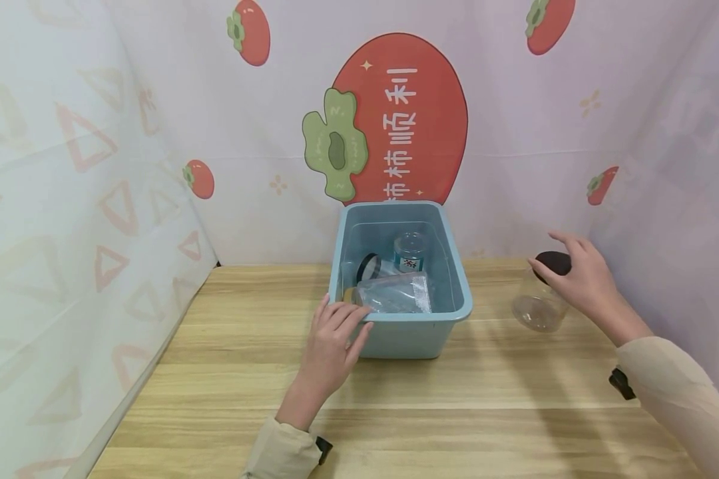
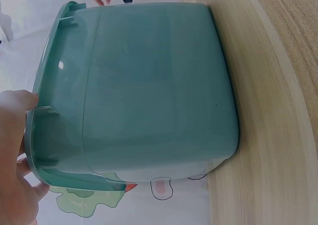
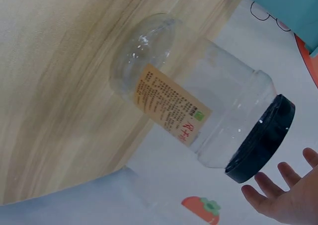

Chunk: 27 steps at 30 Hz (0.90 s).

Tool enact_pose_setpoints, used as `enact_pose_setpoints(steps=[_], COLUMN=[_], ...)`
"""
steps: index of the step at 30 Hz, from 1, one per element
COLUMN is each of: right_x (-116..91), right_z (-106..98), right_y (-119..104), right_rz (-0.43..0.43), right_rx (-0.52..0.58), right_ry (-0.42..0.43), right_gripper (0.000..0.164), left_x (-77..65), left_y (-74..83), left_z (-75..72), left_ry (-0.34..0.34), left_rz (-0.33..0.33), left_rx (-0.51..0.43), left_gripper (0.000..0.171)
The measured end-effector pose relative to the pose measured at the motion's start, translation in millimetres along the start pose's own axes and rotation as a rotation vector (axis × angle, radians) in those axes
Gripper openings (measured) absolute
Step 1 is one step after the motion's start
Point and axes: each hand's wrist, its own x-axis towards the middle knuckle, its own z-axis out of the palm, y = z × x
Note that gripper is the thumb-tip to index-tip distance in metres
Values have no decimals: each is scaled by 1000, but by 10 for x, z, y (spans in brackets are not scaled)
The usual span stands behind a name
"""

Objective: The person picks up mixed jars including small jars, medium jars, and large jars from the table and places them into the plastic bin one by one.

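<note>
A clear jar (image 1: 538, 311) with a black lid (image 1: 554, 262) stands on the table to the right of a blue plastic bin (image 1: 404, 338). My right hand (image 1: 588, 279) is at the lid, thumb and fingers spread apart. In the right wrist view, a tan printed label (image 3: 169, 103) shows on the jar, and the fingertips are close beside the lid; contact is unclear. My left hand (image 1: 331, 342) grips the bin's rim at its near left corner. Inside the bin lie a clear jar with a blue label (image 1: 409, 256), a black-rimmed round piece (image 1: 369, 267) and a clear plastic packet (image 1: 395, 293).
The wooden table (image 1: 245, 372) extends in front of and on both sides of the bin. A fabric backdrop (image 1: 275, 133) printed with persimmons rises behind it, and cloth sides (image 1: 48, 233) stand at left and right.
</note>
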Motion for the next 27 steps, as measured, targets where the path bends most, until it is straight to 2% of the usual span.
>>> enact_pose_setpoints(steps=[19, 27], right_x=[-105, -146], right_z=[107, 162], right_y=[236, 316], right_rz=[72, 69], right_rx=[38, 70], right_ry=[-2, 31], right_gripper=[78, 79], left_x=[10, 15], left_y=[6, 13], left_z=[-14, -27], left_ry=[-3, -8], left_rz=[-2, -4], left_rx=[-6, -3], left_gripper=[26, 27])
